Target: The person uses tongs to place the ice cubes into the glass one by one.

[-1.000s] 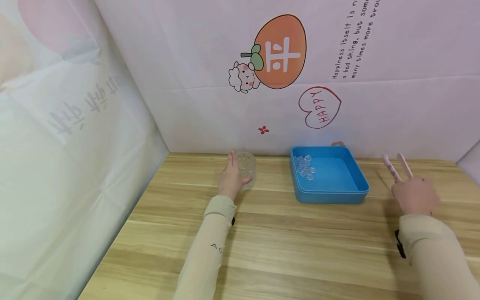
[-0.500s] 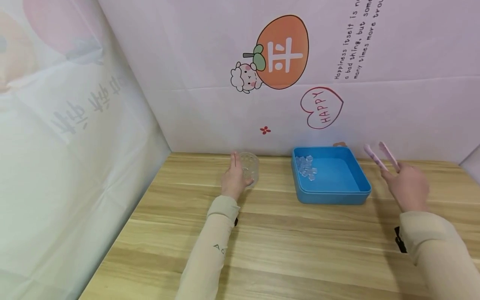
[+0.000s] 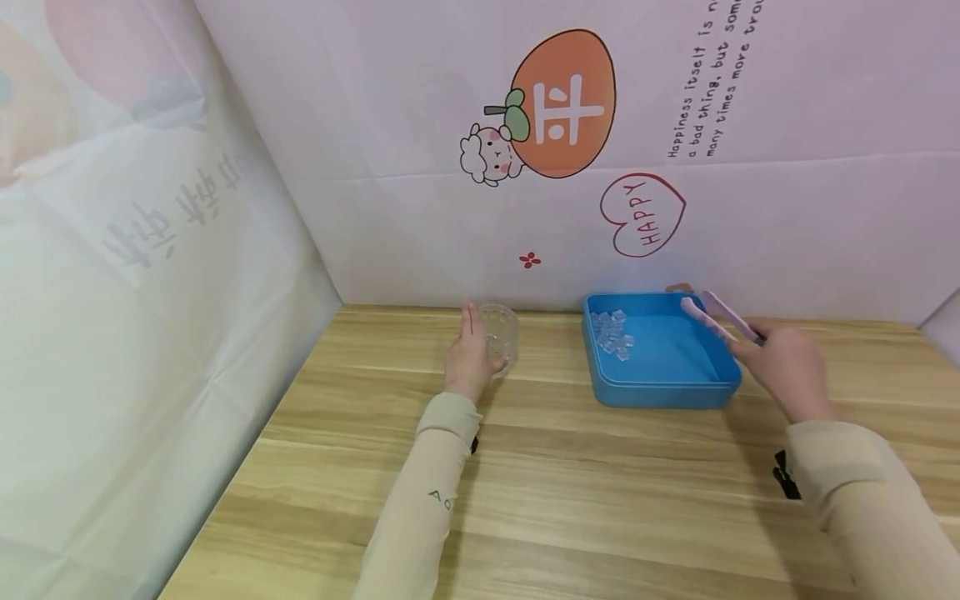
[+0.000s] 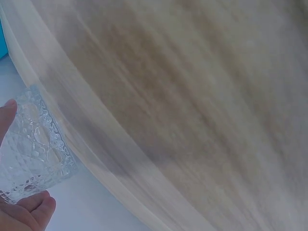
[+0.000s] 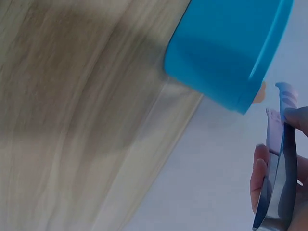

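My left hand (image 3: 468, 360) holds a clear glass (image 3: 502, 332) near the back of the table, with thumb and fingers around its sides. In the left wrist view, the glass (image 4: 36, 147) shows a cut diamond pattern. My right hand (image 3: 791, 371) grips tongs (image 3: 703, 317) with pinkish-lilac tips and a metal body (image 5: 278, 185). The tongs' tips are spread apart with nothing between them, over the right back part of a blue box (image 3: 663, 395). Several clear cubes (image 3: 613, 335) lie heaped along the left side inside that box.
The wooden table (image 3: 600, 508) ends at a pale printed cloth (image 3: 405, 233) hanging along its back. Another cloth sheet (image 3: 150, 350) hangs on the left side. The blue box stands right of the glass, close to the back cloth.
My right hand has moved left with the tongs, from beside the blue box to over its right part. My left hand and the glass stay in place.
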Demonstrator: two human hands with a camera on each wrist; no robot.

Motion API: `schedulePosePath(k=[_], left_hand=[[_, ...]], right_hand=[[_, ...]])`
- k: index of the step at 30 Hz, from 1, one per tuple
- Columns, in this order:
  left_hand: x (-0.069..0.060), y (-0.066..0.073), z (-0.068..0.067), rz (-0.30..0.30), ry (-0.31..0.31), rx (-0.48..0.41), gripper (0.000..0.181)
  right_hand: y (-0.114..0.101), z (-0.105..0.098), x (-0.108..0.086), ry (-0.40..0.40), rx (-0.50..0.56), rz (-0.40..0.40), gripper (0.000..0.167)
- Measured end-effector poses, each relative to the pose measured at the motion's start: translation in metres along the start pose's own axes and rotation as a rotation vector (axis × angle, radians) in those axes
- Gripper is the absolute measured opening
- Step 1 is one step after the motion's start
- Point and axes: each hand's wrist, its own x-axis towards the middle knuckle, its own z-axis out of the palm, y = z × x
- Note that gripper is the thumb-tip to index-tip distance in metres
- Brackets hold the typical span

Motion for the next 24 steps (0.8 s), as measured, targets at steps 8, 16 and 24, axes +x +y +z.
schedulePosePath(k=[8, 16, 24], left_hand=[[0.0, 0.003, 0.003, 0.0, 0.021, -0.012, 0.112], [0.0, 0.005, 0.007, 0.009, 0.027, -0.03, 0.111], [-0.001, 0.011, 0.006, 0.0, 0.006, -0.028, 0.11]], right_hand=[[-0.011, 0.0, 0.002, -0.137, -0.038, -0.033, 0.058], [-0.023, 0.006, 0.002, -0.221, -0.047, -0.082, 0.055], [-0.033, 0.009, 0.0, -0.252, -0.058, -0.136, 0.05]])
